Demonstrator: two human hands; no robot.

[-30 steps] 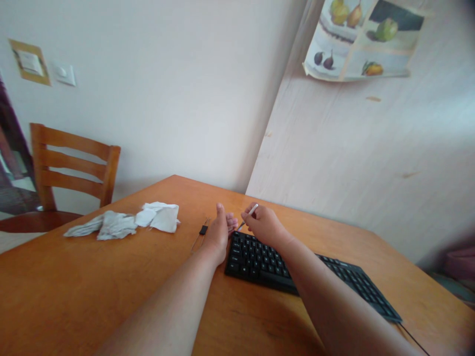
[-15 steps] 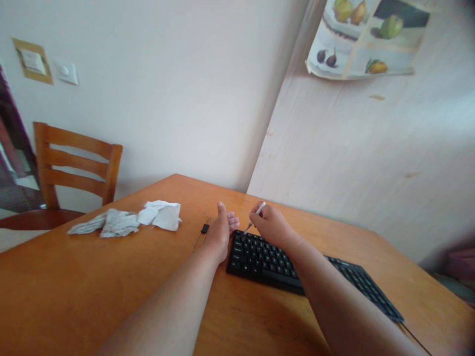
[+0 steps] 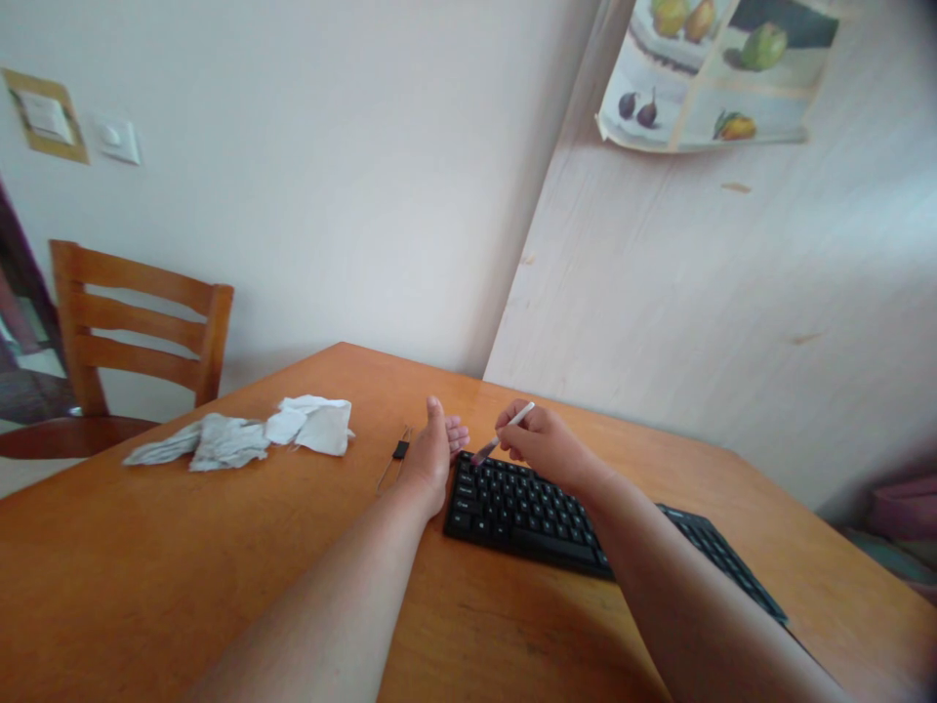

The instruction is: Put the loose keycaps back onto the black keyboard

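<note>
A black keyboard (image 3: 534, 513) lies at a slant on the wooden table, its middle partly hidden under my right forearm. My right hand (image 3: 540, 439) is closed around a small brush (image 3: 521, 414) with a white handle. The brush's dark reddish bristles touch the keys at the keyboard's far left corner. Beside that left end, my left hand (image 3: 433, 454) stands on edge, thumb up and fingers stretched out, with nothing in it. Just left of it lies a small black piece (image 3: 400, 449) with thin rods or wires, partly hidden by my hand.
Crumpled white and grey cloths (image 3: 234, 441) lie on the left part of the table (image 3: 293, 527). A wooden chair (image 3: 139, 332) stands beyond the left edge. The wall (image 3: 366, 195) meets the table's far edge, and a fruit poster (image 3: 721, 78) hangs there.
The brush has tilted lower, and its bristles now lie more sideways across the corner keys. My right hand has shifted slightly right. My left hand keeps its pose.
</note>
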